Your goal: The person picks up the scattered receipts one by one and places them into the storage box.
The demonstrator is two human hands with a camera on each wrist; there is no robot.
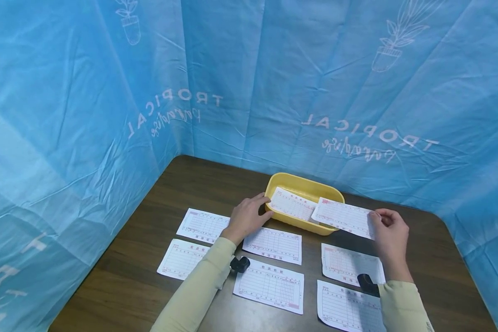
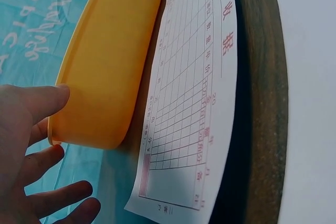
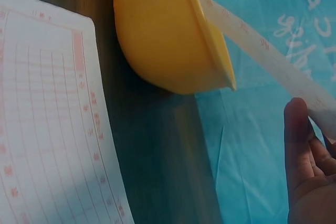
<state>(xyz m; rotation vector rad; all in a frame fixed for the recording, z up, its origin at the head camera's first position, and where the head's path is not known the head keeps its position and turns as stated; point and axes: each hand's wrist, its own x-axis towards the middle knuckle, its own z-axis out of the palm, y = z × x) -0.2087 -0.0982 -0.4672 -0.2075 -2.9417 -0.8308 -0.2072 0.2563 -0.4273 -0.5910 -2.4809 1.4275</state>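
- The right hand [image 1: 391,234] pinches the right end of a printed slip [image 1: 343,217] between thumb and fingers; the slip's left end lies over the right rim of the yellow tray [image 1: 283,182], so its long axis runs left to right, from the hand straight toward the tray
- The right wrist view shows that slip as a pale strip crossing the tray's rim, with the thumb [image 3: 296,140] against its near end
- The left hand [image 1: 246,216] rests at the tray's left end with fingers spread and fairly straight, one fingertip [image 2: 50,100] pressed on the tray's outer wall; it grips nothing
- A second slip [image 1: 291,204] already lies inside the tray, leaning against its left side
- The right hand is the nearer one to the held slip; the left hand only steadies the tray
- In front of the tray, six more ruled forms [image 1: 272,244] lie flat on the dark wooden table [image 1: 120,276], printed in red grids with red characters too small to read
- The blue backdrop [image 1: 249,78] behind the tray shows the word TROPICAL mirrored, with a script line under it that I cannot make out, plus outline drawings of potted plants
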